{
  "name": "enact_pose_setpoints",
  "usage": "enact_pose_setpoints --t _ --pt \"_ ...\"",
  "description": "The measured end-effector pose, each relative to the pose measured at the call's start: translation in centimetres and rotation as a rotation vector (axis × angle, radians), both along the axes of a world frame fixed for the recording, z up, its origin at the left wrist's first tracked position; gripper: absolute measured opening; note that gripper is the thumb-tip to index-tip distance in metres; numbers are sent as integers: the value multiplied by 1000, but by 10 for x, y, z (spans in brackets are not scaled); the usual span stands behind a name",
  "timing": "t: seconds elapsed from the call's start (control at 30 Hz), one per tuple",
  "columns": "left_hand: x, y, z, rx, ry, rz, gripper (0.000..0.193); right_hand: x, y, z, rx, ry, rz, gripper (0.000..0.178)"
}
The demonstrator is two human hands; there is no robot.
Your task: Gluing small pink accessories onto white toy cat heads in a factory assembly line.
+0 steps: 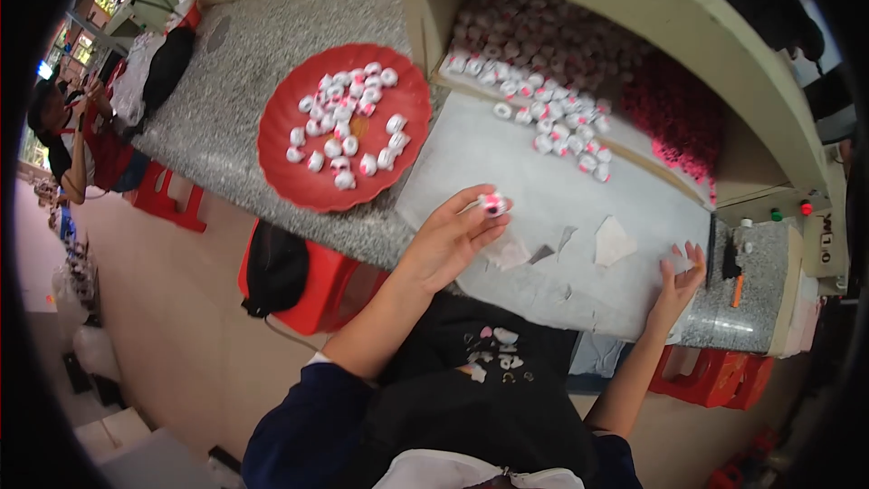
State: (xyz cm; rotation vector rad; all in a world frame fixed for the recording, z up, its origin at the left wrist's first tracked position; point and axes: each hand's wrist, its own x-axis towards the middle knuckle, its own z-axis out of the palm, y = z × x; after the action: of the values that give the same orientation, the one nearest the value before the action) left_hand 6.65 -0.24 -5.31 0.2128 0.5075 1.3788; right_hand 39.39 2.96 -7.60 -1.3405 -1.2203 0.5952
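Note:
Over the pale sheet, my left hand (pixel 453 240) pinches a small white ring-shaped piece with pink marks and a dark centre (pixel 493 205) between thumb and fingers. My right hand (pixel 677 282) is at the sheet's right side, its fingers curved and apart. A pale patch shows between them, too unclear to name. Many similar white and pink pieces (pixel 563 118) lie in a loose pile at the sheet's far edge. To the left, a red scalloped plate (pixel 276 163) holds several more of them.
Torn paper scraps (pixel 615 241) lie on the pale sheet (pixel 534 294). A shelf compartment (pixel 433 27) at the back holds white pieces and bright pink bits (pixel 674 113). An orange-handled tool (pixel 738 291) lies far right. Red stools (pixel 312 294) stand below; another person (pixel 81 140) sits at left.

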Motion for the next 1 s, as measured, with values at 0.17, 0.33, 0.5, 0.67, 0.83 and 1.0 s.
enact_pose_setpoints --t 0.17,0.33,0.5,0.67,0.83,1.0 --pt "-47 6 22 105 597 290 30 13 -4 122 475 -198 -147 31" --pt "-123 11 21 129 1472 554 28 -47 67 305 993 -863 11 15" --pt "-123 24 28 257 2104 605 30 -85 166 469 1109 -987 -166 36" --pt "-127 18 45 272 1874 765 26 -153 233 529 1503 -1071 -305 33" --pt "-108 15 57 265 1383 679 6 -151 260 555 1126 -1194 -461 21" --pt "-72 16 76 554 948 374 39 -117 187 524 1629 -1129 -639 18"
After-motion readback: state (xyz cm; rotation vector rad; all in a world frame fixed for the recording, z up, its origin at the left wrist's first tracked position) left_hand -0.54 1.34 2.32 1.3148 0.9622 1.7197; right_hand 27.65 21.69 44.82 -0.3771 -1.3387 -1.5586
